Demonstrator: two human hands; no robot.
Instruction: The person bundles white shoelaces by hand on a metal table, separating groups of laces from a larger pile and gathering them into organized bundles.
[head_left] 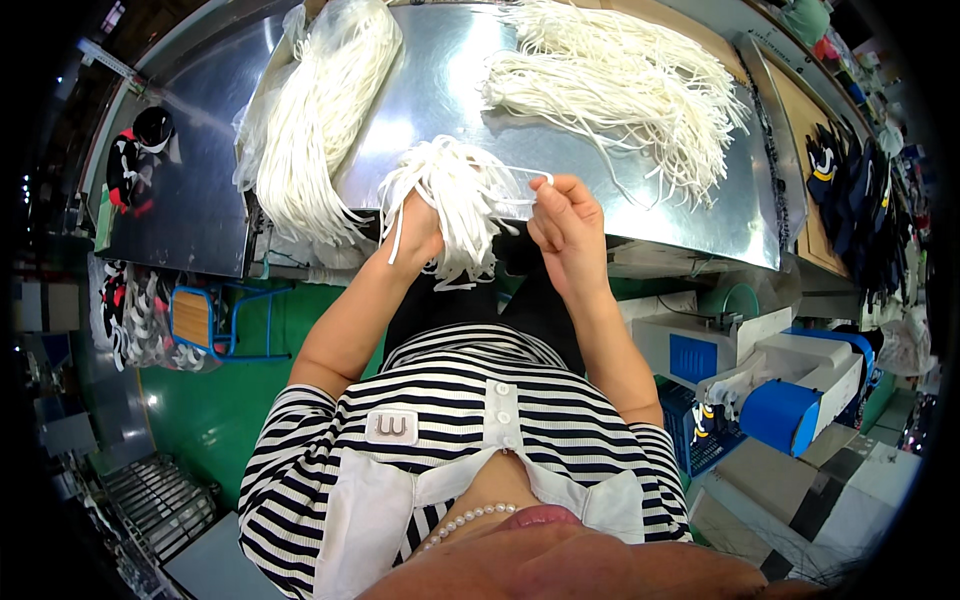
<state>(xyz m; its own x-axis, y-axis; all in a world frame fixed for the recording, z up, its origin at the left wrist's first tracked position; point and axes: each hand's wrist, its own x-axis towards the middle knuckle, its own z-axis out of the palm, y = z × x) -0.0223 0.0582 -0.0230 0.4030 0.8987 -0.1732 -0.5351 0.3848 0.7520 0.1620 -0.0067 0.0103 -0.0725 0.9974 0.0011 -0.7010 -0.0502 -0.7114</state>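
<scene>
A bunch of white cords hangs over my left hand, which is closed beneath it at the near edge of the metal table; most of the fingers are hidden by the strands. Just right of the bunch, my right hand pinches the tip of a white cord between thumb and forefinger. That strand runs left, back to the bunch. Beyond my left arm, a long bundle of white cords in clear plastic droops over the edge. A larger pile of loose white cords lies at the far right.
The shiny metal table spans the area before me. At the left stands a blue-framed stool on the green floor. A white and blue machine sits at my right. Dark knitted pieces hang or lie beyond the table's right end.
</scene>
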